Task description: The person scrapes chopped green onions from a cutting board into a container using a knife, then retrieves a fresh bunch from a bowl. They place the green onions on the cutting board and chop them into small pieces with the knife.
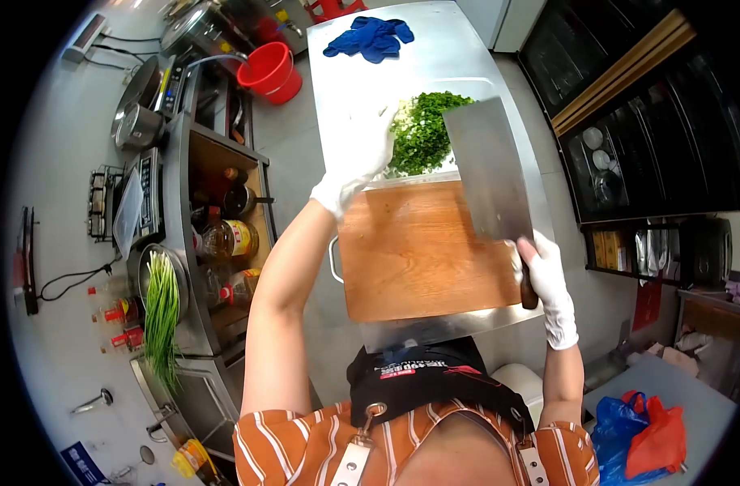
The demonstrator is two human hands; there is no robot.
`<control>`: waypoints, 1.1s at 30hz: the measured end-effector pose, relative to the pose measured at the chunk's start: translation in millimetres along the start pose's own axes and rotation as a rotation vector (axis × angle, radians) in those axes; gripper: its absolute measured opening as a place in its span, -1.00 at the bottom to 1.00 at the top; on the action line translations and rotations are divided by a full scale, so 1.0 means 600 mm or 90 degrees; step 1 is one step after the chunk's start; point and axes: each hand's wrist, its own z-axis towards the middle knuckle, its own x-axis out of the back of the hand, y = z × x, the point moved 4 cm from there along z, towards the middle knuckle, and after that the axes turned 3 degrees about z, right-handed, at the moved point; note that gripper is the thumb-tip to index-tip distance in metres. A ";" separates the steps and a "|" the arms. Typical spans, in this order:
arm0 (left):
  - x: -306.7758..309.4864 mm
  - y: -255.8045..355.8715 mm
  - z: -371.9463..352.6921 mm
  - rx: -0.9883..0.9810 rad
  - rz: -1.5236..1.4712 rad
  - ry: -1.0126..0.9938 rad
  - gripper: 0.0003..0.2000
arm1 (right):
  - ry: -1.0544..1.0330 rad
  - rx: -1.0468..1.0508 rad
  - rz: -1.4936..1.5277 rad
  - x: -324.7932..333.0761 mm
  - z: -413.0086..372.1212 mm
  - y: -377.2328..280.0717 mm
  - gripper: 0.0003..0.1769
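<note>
My right hand (544, 279), in a white glove, is closed round the handle of a cleaver (491, 170). Its wide blade is raised over the right side of the cutting board (422, 251) and the tray's near corner. Chopped green chives (426, 134), with some pale pieces among them, are heaped in a white tray (475, 85) beyond the board. At the left edge of the heap is my left hand (370, 146), also gloved in white, with fingers stretched out. Glare blurs its fingertips against the bright table.
The metal table (337, 89) bears a blue cloth (371, 39) at its far end. On the left, a counter holds a bowl with long green chives (161, 312) and a pot (139, 127). A red bucket (270, 73) stands beyond. Dark shelving (653, 154) lines the right.
</note>
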 end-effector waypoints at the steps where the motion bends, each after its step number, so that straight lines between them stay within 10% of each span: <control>1: 0.022 0.004 -0.018 0.007 0.005 0.000 -0.69 | -0.005 -0.004 -0.036 0.013 -0.016 0.009 -0.82; 3: 0.040 -0.012 -0.064 0.237 -0.352 -0.195 -0.72 | -0.024 0.053 -0.204 0.045 -0.037 0.045 -0.85; 7: 0.073 -0.020 -0.179 0.368 -0.409 -0.187 -0.74 | 0.044 0.368 -0.621 0.034 -0.062 0.047 -0.82; 12: 0.083 0.006 -0.286 0.532 -0.527 -0.191 -0.77 | -0.041 0.403 -0.897 0.043 -0.040 0.120 -0.49; 17: 0.078 0.047 -0.331 0.590 -0.579 -0.129 -0.76 | -0.040 0.473 -0.891 0.051 -0.022 0.165 -0.46; 25: 0.018 -0.029 -0.393 0.580 0.026 -0.050 -0.72 | -0.075 0.487 -0.899 0.054 -0.007 0.203 -0.40; 28: -0.015 -0.035 -0.445 0.788 -0.226 -0.238 -0.74 | -0.075 0.480 -0.902 0.053 -0.006 0.203 -0.40; 33: 0.020 0.007 -0.459 0.730 -0.169 -0.272 -0.77 | -0.098 0.465 -0.902 0.073 -0.014 0.208 -0.38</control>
